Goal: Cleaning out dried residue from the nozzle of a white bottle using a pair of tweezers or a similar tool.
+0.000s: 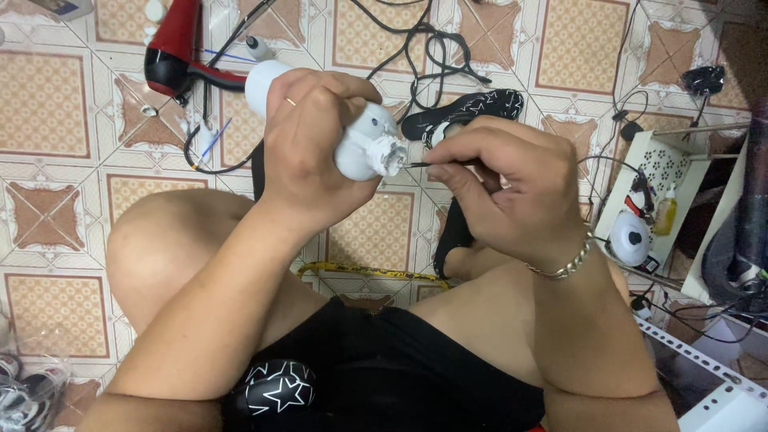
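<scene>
My left hand [308, 148] grips a white cylindrical device [364, 140], its open end with small white parts turned toward the right. My right hand [512, 188] pinches a thin dark tool [418, 164] whose tip touches that open end. A silver chain bracelet [566, 266] sits on my right wrist and a ring on a left finger. I sit cross-legged on the tiled floor, knees below the hands.
A red hair dryer [178, 48] lies at the upper left among black cables [432, 48]. A black star-patterned sandal [472, 108] lies behind my hands. At right a white perforated tray [664, 164] holds a small bottle and a white round part. A yellow strip [368, 272] lies on the floor.
</scene>
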